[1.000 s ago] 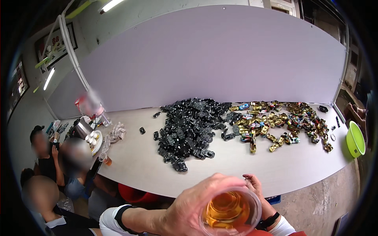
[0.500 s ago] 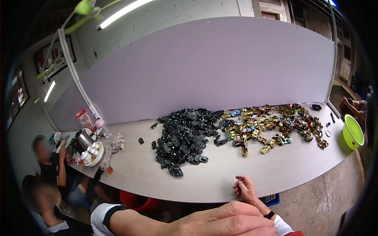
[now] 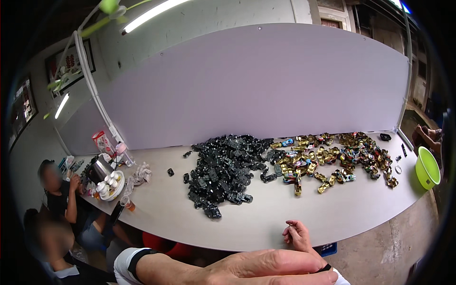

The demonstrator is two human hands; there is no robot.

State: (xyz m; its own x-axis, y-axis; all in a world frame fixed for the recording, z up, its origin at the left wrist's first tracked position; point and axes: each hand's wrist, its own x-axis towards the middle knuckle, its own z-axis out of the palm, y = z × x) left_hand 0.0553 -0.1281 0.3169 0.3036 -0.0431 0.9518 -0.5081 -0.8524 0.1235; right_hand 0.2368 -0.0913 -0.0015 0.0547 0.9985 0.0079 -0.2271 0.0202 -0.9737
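My left hand (image 3: 256, 267) is large and close at the lower edge, its back showing and its fingers stretched to the right across my right forearm. Its palm side is hidden. Beyond it, at the table's front edge, my right hand (image 3: 298, 235) has curled fingers and thumb drawn together; anything between them is too small to make out. A big heap of black toy car parts (image 3: 221, 166) lies mid-table, well ahead of both hands. Gold and coloured toy cars (image 3: 304, 166) spread to its right, some nearer me, such as a gold one (image 3: 298, 188).
A green basin (image 3: 427, 168) sits at the table's right end. On the left are a white tray of cups (image 3: 113, 185), a metal kettle (image 3: 100, 167), a rag (image 3: 138, 176) and a plastic cup of brown drink (image 3: 127, 203). Two people sit at the left. A pale panel (image 3: 266, 85) stands behind.
The view has tilted slightly, so the table and heaps sit a little lower. My left hand's fingers have parted somewhat over my right wrist. My right hand keeps its curled pose.
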